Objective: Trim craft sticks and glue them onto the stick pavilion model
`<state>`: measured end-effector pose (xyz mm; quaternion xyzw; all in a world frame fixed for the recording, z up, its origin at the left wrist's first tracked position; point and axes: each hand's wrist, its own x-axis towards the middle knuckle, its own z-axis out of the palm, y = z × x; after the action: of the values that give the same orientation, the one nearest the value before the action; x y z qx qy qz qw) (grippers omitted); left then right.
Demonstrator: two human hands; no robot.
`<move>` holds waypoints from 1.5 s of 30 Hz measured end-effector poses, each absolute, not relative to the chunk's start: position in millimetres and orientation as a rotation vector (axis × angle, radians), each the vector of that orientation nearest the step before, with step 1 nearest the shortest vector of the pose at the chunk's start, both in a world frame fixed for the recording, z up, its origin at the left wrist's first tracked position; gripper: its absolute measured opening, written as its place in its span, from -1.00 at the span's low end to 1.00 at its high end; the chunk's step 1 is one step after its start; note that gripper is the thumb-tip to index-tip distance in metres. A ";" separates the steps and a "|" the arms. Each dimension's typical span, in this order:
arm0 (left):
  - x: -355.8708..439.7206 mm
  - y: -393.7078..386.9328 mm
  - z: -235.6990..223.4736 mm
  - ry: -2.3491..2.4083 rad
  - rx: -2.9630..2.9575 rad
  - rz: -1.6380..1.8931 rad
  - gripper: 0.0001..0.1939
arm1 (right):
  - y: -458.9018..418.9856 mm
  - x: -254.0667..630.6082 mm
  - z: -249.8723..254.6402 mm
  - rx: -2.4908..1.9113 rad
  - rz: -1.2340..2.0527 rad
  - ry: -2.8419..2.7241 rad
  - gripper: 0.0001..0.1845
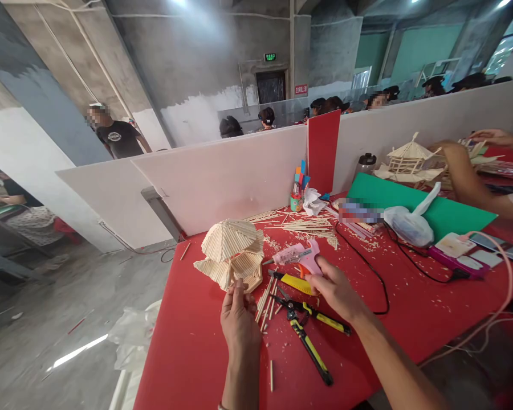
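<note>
My right hand (336, 287) is wrapped round the handle of a pink hot glue gun (297, 254), whose nozzle points left. Close to that nozzle stands a small pavilion model (233, 250) built of thin wooden sticks, with a layered roof. My left hand (239, 313) is at the model's near side, thumb and fingertips pinched together; what is between them is too small to make out. Below the glue gun lie a yellow utility knife (297, 283) and yellow-black pliers-like cutters (310, 341) with their handles spread. Several loose sticks (265, 302) lie between the cutters and my left hand.
Behind the model is a pile of sticks (308, 224). A power strip (457, 256), plastic bag (410, 225) and green board (423, 205) lie rightward, with black cables across the red table (188, 341). At far right, another person's arm (465, 171) is beside a second model (410, 156).
</note>
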<state>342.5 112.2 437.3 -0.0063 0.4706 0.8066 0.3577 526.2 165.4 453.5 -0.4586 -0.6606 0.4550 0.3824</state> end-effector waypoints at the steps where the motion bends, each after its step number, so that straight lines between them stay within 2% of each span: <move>1: 342.9 111.3 437.3 1.217 0.014 2.072 -0.46 | 161.3 516.8 458.6 -1.136 1.120 -1.729 -0.83; 3: 343.1 110.0 436.9 1.222 0.066 2.074 -0.46 | 156.0 497.6 463.1 -1.149 0.910 -1.769 -0.74; 6: 341.9 109.3 434.8 1.230 0.108 2.106 -0.50 | 154.8 471.2 459.2 -1.215 0.415 -1.772 -0.67; 8: 340.4 109.3 433.0 1.242 0.117 2.118 -0.54 | 156.2 458.0 454.0 -1.208 0.176 -1.788 -0.67; 11: 337.9 109.2 430.8 1.256 0.107 2.135 -0.58 | 157.9 445.4 448.0 -1.172 0.019 -1.826 -0.77; 14: 335.6 110.0 429.1 1.250 0.059 2.168 -0.60 | 157.5 437.7 445.3 -1.160 -0.039 -1.854 -0.89; 18: 332.8 113.2 425.4 1.207 0.022 2.209 -0.58 | 156.7 429.7 443.3 -1.152 -0.088 -1.882 -0.95; 45: 327.0 112.8 415.9 1.229 0.152 2.166 -0.62 | 160.0 420.7 436.9 -1.140 -0.221 -1.876 -0.93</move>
<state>327.0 112.8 415.9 0.0577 0.4671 0.8232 0.3175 420.7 160.0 436.9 -0.4613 -0.7589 -0.0895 0.4509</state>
